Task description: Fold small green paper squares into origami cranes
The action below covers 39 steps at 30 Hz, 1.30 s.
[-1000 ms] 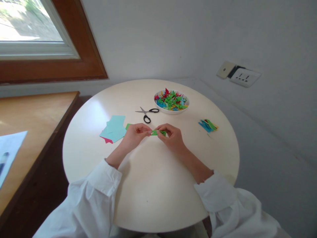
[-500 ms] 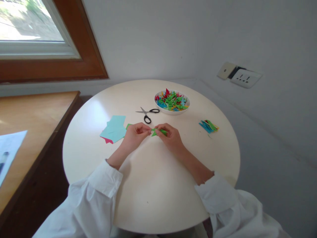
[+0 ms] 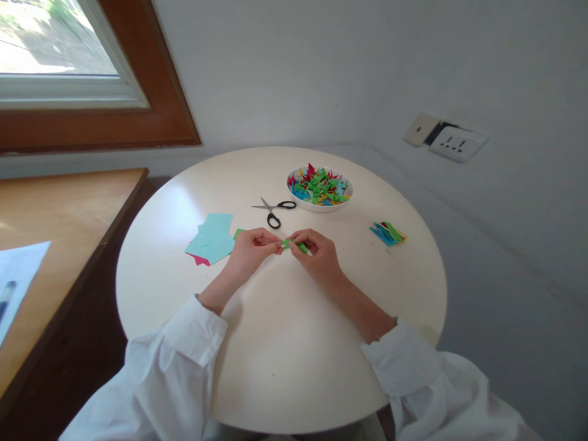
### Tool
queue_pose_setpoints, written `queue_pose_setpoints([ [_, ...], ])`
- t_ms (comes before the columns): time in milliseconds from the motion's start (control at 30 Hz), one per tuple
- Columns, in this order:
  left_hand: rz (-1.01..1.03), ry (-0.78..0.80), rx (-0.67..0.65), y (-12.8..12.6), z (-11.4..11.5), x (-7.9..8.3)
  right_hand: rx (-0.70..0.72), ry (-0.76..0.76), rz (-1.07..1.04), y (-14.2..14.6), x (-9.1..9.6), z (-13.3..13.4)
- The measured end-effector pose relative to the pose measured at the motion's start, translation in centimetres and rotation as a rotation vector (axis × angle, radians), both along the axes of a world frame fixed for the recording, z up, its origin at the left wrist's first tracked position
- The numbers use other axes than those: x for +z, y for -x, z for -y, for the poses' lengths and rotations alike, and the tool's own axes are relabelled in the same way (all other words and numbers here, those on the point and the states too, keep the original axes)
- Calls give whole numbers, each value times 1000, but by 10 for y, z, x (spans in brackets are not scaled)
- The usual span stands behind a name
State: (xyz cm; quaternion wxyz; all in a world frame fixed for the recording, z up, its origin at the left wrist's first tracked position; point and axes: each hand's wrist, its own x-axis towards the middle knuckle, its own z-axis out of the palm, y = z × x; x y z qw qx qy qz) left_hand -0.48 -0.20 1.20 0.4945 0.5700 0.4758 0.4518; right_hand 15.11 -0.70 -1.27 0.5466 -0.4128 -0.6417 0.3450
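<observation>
A small folded piece of green paper (image 3: 286,244) is held between both hands above the middle of the round white table (image 3: 285,343). My left hand (image 3: 252,252) pinches its left end with thumb and forefinger. On the other side my right hand (image 3: 318,252) grips it with closed fingers, which hide part of the folds. Just beyond the hands lie black-handled scissors (image 3: 274,220) with their blades apart. Light blue paper sheets (image 3: 212,237), with a pink piece (image 3: 201,260) under them, rest left of my left hand, and a green corner (image 3: 237,233) peeks out beside it.
A white bowl (image 3: 320,208) full of colourful folded paper shapes stands at the back. To the right lies a small pile of coloured paper strips (image 3: 387,233). A wooden desk (image 3: 78,202) with a white sheet (image 3: 21,269) is at the left. Wall sockets (image 3: 459,144) sit at right.
Less of the green paper shows between the hands, its lower point now out of sight. Both hands have stayed almost in place, the fingertips slightly closer together.
</observation>
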Motion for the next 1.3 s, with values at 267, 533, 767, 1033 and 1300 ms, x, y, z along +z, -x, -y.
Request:
queue_pose_setpoints([
  [267,200,109,-14,-1,1,-2,-21,-85,28,-3,-2,0],
  [533,199,96,0,-3,2,-3,-6,-144,54,-3,-1,0],
  [767,170,54,44,-5,4,2,-55,-208,156,-2,5,1],
  [1033,106,1,72,-7,5,3,-124,-259,225,2,9,2],
  [1300,103,0,47,-7,5,3,-142,-263,223,2,10,2],
])
